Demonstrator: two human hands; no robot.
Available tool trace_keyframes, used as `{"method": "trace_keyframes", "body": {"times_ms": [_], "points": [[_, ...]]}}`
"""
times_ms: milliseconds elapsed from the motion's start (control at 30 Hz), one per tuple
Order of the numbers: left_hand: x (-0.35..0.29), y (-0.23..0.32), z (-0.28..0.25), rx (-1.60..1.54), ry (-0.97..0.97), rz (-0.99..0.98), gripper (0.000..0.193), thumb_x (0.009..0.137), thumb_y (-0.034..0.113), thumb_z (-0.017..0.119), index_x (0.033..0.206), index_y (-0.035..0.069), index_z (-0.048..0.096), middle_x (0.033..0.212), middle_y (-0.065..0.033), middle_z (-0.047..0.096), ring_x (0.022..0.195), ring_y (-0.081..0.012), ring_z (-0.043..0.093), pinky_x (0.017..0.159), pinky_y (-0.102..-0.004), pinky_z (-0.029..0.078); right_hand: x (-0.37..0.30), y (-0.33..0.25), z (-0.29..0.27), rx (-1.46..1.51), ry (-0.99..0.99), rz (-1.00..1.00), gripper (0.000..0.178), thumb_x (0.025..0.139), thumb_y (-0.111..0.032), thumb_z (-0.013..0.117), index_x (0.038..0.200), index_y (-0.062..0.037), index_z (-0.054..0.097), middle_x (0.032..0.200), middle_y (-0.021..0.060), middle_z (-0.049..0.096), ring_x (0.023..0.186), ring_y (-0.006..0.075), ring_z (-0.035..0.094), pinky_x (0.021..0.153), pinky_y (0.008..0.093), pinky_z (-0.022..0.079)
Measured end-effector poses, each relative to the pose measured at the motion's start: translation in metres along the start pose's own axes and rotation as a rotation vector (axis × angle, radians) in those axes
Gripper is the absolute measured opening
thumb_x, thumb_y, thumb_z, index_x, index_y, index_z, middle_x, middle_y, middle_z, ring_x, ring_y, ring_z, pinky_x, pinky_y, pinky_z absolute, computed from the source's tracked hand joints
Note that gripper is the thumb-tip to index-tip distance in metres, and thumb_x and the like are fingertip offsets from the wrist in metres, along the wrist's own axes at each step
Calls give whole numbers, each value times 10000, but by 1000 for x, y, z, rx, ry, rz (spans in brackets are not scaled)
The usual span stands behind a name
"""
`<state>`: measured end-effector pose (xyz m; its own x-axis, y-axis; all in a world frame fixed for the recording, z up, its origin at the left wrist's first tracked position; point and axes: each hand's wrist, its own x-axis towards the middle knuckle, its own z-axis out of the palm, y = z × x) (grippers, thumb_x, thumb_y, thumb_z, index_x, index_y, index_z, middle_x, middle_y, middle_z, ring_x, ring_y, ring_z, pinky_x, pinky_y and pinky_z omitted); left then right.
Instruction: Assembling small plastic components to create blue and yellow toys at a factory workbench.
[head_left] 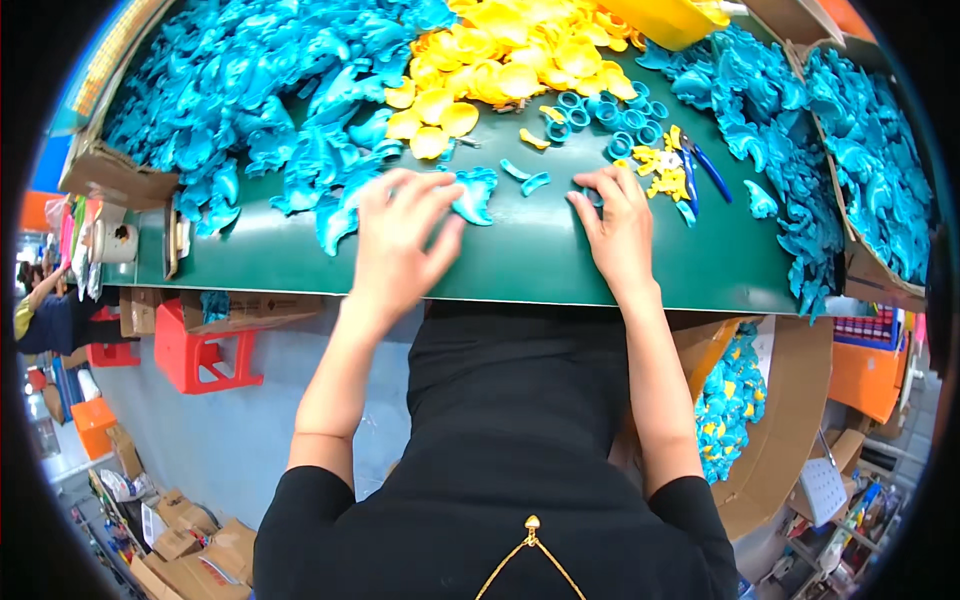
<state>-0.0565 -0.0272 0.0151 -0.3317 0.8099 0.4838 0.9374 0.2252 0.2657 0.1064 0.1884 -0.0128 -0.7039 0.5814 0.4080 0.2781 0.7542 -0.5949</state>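
While the left hand (405, 235) is spread loosely beside a blue piece (477, 197), nothing seen gripped, a small part (592, 197) is met by the half-curled right hand (622, 228); its grip cannot be told.

A factory-like workshop is indicated by the green worktable (550, 265), heaped at its far side with loose turquoise pieces (250, 90) and yellow pieces (515, 50). Blue-handled pliers (712, 173) are laid at right; cardboard boxes (230, 555) are piled near left.
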Motion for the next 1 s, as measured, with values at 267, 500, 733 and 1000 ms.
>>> {"method": "trace_keyframes", "body": {"times_ms": [267, 500, 733, 1000], "points": [[-1, 8, 29, 22, -37, 20, 349, 756, 11, 705, 1095, 76, 652, 1138, -69, 622, 1169, -341, 512, 981, -438, 456, 46, 0, -18, -79, 42, -80, 100, 858, -124, 731, 945, -75, 739, 909, 87, 660, 907, 279, 591, 820, 381, 461], [-13, 40, 31, -274, -117, 38, 355, 669, -39, 739, 993, 66, 638, 1060, -62, 632, 1212, -350, 511, 977, -434, 502, 114, 5, 24, -115, -84, -161, 94, 829, -149, 739, 916, -138, 774, 937, 47, 658, 942, 271, 584, 858, 384, 466], [-16, 42, 37, -305, -56, 38, 339, 662, -8, 772, 977, 70, 675, 1022, -45, 650, 1145, -338, 555, 930, -423, 535, 135, 5, 54, -335, -124, -423, 135, 749, -192, 789, 884, -187, 796, 1012, 7, 612, 1045, 263, 539, 925, 412, 466], [-34, 56, 50, -202, 45, 176, 266, 672, 41, 749, 928, 91, 696, 1005, -10, 664, 1082, -301, 587, 792, -379, 578, 112, 17, 21, -212, 60, -536, 141, 893, -194, 714, 1006, -110, 705, 1040, 43, 661, 1047, 258, 590, 909, 407, 489]]}}
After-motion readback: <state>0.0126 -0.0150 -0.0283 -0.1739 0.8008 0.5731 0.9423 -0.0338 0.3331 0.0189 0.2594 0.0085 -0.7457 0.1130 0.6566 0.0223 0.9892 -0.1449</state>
